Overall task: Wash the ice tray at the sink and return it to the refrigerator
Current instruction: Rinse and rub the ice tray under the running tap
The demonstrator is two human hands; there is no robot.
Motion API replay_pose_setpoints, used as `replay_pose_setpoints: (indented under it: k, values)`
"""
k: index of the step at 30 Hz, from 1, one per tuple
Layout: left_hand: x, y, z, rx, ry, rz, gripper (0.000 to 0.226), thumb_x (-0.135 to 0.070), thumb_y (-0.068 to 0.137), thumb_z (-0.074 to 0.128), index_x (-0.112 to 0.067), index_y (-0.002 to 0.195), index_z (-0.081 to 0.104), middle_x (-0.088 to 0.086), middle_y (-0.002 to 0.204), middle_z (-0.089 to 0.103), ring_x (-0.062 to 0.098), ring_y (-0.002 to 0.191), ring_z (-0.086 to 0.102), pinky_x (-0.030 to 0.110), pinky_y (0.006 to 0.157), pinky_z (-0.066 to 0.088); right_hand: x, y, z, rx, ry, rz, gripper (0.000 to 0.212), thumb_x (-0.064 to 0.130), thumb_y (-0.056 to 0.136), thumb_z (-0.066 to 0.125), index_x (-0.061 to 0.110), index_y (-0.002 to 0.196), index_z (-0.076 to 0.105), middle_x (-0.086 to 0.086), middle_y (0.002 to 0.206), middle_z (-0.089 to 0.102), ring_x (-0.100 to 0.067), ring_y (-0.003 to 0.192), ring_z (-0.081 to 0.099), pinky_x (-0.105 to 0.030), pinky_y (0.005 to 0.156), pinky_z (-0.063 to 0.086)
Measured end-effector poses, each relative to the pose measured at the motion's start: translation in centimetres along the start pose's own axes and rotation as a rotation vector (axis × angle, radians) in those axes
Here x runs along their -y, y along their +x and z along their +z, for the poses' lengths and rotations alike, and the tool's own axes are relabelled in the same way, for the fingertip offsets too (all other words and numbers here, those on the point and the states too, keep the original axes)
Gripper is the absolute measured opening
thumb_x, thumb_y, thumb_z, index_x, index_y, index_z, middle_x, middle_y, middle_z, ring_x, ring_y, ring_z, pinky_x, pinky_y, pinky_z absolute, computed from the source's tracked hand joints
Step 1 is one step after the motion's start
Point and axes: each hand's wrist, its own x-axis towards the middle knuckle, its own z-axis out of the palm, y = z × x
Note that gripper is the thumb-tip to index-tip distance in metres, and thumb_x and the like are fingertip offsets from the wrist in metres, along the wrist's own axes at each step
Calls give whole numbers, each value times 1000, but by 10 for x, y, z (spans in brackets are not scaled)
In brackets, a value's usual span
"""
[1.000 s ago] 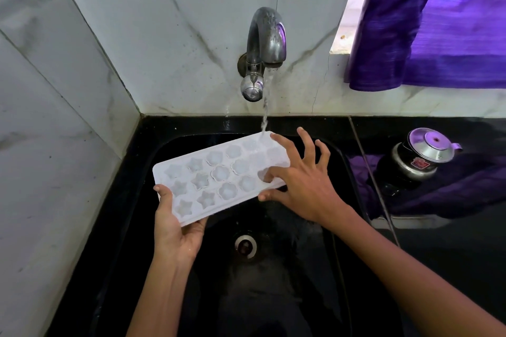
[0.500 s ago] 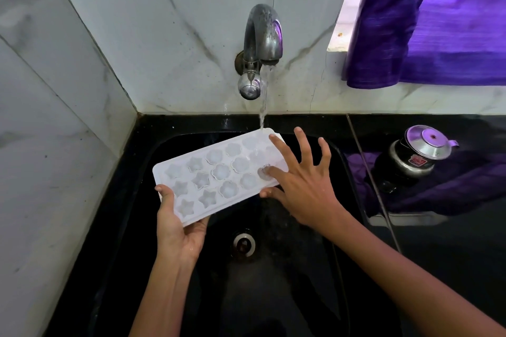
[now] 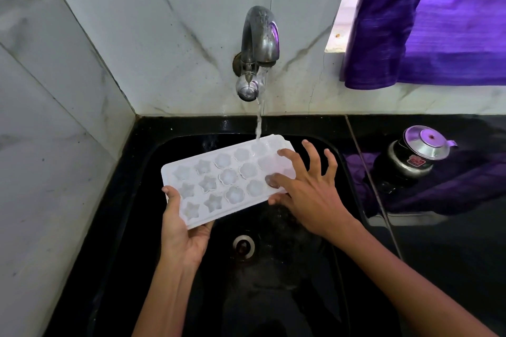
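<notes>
A white ice tray (image 3: 219, 180) with star and flower shaped cups is held tilted over the black sink (image 3: 153, 161). Water runs from the steel tap (image 3: 258, 46) onto the tray's far right corner. My left hand (image 3: 182, 230) grips the tray's near left end, thumb on its rim. My right hand (image 3: 309, 189) rests on the tray's right end with fingers spread, one fingertip pressed into a cup and the thumb under the edge.
The sink drain (image 3: 243, 246) lies below the tray. White marble tiles (image 3: 54, 145) close off the left and the back. On the black counter to the right, a small steel kettle (image 3: 416, 156) sits on a purple cloth (image 3: 451, 189). A purple curtain (image 3: 427, 16) hangs at the upper right.
The tray and both hands have barely shifted. My right fingers moved slightly over the cups at the tray's right end. Water keeps running.
</notes>
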Motion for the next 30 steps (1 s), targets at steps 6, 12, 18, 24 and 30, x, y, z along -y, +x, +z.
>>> replay_pose_setpoints:
  k: [6,12,18,24,30]
  values:
    - [1,2,4,15,19,-20,55,-56,88,49,-16,125,58,8,115,70,27,98,70,43,70,61,-3,2,-9,121,37,7,27,57,72,67,35,89,68,-2,145,34,-39,138,9,-57,106,-1]
    - [8,4,6,18,77,-41,56,-57,89,47,-16,126,58,8,108,73,26,91,72,39,61,61,-10,20,-33,251,322,156,42,75,64,47,40,84,56,19,143,30,-15,142,7,-51,110,2]
    - [18,3,7,-1,63,-78,53,-56,90,46,-14,119,61,9,97,75,25,83,74,35,56,59,5,30,-11,314,246,150,39,65,89,37,44,121,48,10,155,15,-24,145,-4,-53,112,1]
    - [14,8,4,25,71,-91,57,-58,88,46,-14,121,60,11,111,72,28,97,70,42,71,61,9,40,-10,306,194,163,37,63,90,38,45,116,56,9,157,9,-29,144,-12,-54,111,-6]
    - [15,9,4,23,75,-67,56,-57,87,48,-16,124,58,10,111,72,27,95,71,38,64,61,15,47,-8,319,91,170,38,59,92,40,43,123,54,4,159,-2,-33,143,-16,-57,110,-4]
